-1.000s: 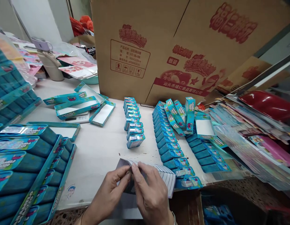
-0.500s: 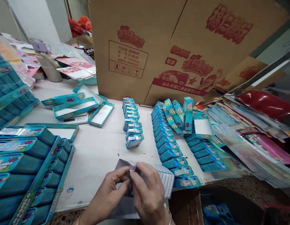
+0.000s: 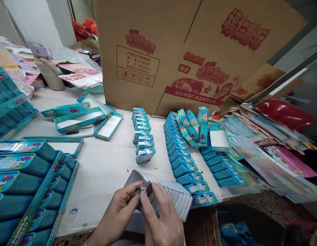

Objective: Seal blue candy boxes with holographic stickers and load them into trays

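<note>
From the head view, my left hand [image 3: 119,213] and right hand [image 3: 160,218] meet at the near edge of the table [image 3: 109,164], fingers narrow, both pinching one small clear sticker [image 3: 143,189] just above the fanned sheet of stickers [image 3: 171,194] that lies under my hands. The sticker is tiny and shiny; I judge it could curl onto my own fingertip or fold on itself if I pinch too hard, and the sheet, hanging partly over the table edge, could slide off. The nearest row of small blue boxes [image 3: 144,136] stands well apart, beyond my hands, so a careless sweep could topple it. The big cardboard carton [image 3: 173,51] hides whatever is behind it, my wrists are cut off at the bottom, and I cannot make out whether the sticker is fully free of the sheet.
</note>
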`<control>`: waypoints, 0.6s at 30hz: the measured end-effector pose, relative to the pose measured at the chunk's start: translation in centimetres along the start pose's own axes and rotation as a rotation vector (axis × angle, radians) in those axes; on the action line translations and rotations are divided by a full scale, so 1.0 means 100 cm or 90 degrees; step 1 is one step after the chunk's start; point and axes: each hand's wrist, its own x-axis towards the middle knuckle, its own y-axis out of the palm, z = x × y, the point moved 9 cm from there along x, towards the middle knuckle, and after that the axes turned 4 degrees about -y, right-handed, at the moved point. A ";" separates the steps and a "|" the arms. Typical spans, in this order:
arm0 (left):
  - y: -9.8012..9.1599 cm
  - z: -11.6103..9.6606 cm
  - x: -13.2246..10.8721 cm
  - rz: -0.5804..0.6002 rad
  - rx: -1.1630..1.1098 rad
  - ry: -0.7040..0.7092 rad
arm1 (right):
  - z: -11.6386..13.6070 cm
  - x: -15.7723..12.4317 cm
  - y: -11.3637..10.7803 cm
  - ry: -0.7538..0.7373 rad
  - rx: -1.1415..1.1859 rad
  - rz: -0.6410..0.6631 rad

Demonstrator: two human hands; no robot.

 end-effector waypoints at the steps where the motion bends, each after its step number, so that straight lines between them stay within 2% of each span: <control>1: 0.000 0.001 0.000 0.001 0.002 -0.001 | 0.001 0.000 -0.001 -0.003 -0.002 -0.002; 8: 0.001 0.000 -0.001 0.005 -0.012 0.003 | 0.003 0.003 -0.006 -0.008 0.004 -0.009; 12: -0.004 0.008 -0.004 0.054 -0.098 -0.043 | 0.000 0.006 -0.009 0.005 0.040 -0.007; 14: -0.010 0.010 -0.001 0.038 -0.138 -0.054 | -0.001 0.007 -0.009 0.009 0.062 -0.004; 16: -0.012 0.009 0.005 0.007 -0.108 -0.051 | 0.002 0.007 -0.009 0.005 0.078 0.005; 18: -0.007 0.006 0.012 0.011 -0.046 -0.061 | 0.009 0.006 -0.010 -0.004 0.089 0.016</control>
